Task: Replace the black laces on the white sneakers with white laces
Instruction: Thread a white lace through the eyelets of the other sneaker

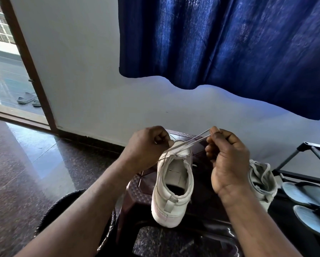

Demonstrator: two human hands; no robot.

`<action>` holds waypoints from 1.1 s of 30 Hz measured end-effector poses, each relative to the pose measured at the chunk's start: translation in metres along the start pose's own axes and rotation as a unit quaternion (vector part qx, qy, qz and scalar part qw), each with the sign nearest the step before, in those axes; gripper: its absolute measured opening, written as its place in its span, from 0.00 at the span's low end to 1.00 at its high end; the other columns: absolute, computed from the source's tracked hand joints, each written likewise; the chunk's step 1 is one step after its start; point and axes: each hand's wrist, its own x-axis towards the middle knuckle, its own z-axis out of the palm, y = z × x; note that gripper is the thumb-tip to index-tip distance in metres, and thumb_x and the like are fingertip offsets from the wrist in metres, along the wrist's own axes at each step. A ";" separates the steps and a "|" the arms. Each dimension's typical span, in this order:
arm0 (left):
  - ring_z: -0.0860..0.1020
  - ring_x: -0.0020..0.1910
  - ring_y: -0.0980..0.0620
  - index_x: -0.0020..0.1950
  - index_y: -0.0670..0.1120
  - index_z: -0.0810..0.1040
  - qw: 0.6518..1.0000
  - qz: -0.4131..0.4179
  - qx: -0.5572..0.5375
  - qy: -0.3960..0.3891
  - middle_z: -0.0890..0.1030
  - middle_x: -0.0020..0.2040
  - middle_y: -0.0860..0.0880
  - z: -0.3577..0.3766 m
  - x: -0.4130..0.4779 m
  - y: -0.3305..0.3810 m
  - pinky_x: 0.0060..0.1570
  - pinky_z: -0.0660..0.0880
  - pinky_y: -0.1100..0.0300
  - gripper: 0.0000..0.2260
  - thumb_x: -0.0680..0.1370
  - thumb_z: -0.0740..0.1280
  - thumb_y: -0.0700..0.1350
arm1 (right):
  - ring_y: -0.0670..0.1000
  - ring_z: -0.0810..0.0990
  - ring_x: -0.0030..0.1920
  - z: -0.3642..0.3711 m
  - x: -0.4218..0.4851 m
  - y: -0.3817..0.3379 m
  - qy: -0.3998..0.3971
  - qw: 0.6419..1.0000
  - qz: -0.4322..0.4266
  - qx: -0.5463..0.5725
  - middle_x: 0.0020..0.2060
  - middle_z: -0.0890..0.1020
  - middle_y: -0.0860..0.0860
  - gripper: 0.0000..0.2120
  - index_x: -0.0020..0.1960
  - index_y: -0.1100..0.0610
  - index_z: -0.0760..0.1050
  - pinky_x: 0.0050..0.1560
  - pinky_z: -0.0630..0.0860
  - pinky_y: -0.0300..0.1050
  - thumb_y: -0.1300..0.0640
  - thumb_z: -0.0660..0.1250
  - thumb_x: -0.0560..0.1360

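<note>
- Head view gives me the near sneaker (174,186) on the dark stool (137,191), heel toward me, with a white lace (190,142) running from its top; I see no black lace.
- My left hand (148,143) curls its fingers and pinches one strand; my right hand (227,160) pinches the others, and the lace is taut between them.
- I judge this shoe close to done, with only the tying left.
- Second sneaker (261,180) lies behind my right hand on the stool, its lacing unclear.

The right hand (227,164) hides much of the second sneaker (263,182) behind it.
</note>
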 end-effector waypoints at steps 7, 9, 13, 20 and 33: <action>0.77 0.38 0.64 0.43 0.56 0.85 0.995 0.000 -0.059 -0.085 0.83 0.39 0.59 0.021 0.005 0.005 0.43 0.72 0.66 0.07 0.81 0.71 0.50 | 0.47 0.69 0.29 0.004 -0.001 -0.002 -0.038 0.999 0.000 0.019 0.33 0.80 0.51 0.02 0.44 0.55 0.83 0.31 0.69 0.38 0.59 0.76 0.74; 0.77 0.37 0.60 0.41 0.57 0.86 0.984 -0.040 -0.127 -0.123 0.83 0.37 0.58 0.025 0.007 0.004 0.46 0.75 0.60 0.10 0.81 0.71 0.51 | 0.47 0.69 0.29 0.004 -0.003 -0.005 -0.050 0.998 0.010 0.041 0.33 0.80 0.51 0.02 0.43 0.54 0.84 0.31 0.67 0.39 0.59 0.76 0.73; 0.73 0.30 0.58 0.42 0.48 0.83 0.951 -0.078 -0.245 -0.170 0.79 0.35 0.52 0.023 0.005 0.010 0.36 0.73 0.63 0.11 0.83 0.69 0.48 | 0.45 0.69 0.30 0.002 -0.004 -0.016 -0.061 0.989 0.038 0.125 0.35 0.81 0.49 0.04 0.41 0.52 0.82 0.34 0.65 0.38 0.56 0.76 0.71; 0.72 0.33 0.59 0.44 0.47 0.81 0.931 -0.075 -0.312 -0.175 0.80 0.36 0.55 0.013 0.003 0.013 0.33 0.68 0.69 0.10 0.84 0.67 0.46 | 0.45 0.77 0.36 -0.013 0.003 -0.022 0.107 0.967 -0.203 -0.107 0.44 0.80 0.53 0.13 0.57 0.52 0.73 0.38 0.76 0.41 0.56 0.74 0.78; 0.77 0.34 0.59 0.45 0.42 0.82 0.925 -0.049 -0.326 -0.190 0.82 0.37 0.51 0.011 0.003 0.011 0.38 0.72 0.67 0.08 0.82 0.68 0.40 | 0.47 0.79 0.38 -0.006 0.002 0.008 -0.237 0.918 -0.018 -0.316 0.35 0.84 0.46 0.17 0.39 0.53 0.82 0.48 0.74 0.48 0.44 0.68 0.82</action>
